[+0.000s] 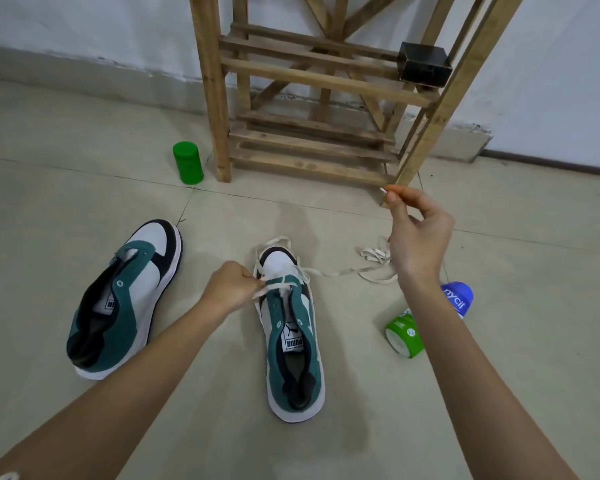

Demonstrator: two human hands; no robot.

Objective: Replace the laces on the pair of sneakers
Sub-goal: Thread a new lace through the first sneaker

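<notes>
Two teal, white and black sneakers lie on the tiled floor. The left sneaker [125, 303] has no lace in its eyelets. The right sneaker [291, 334] has a cream lace [329, 271] threaded through its front eyelets. My left hand [231, 287] pinches the lace at the sneaker's left front eyelets. My right hand [418, 237] is raised to the right and pinches the lace's tip between thumb and fingers. The lace runs from the shoe to the right and lies in loose loops [376, 261] on the floor.
A wooden slatted rack [312, 88] stands against the wall ahead, with a black box [424, 65] on it. A green canister [187, 162] stands left of the rack. A green container [404, 336] and a blue bottle [459, 297] lie right of the sneaker.
</notes>
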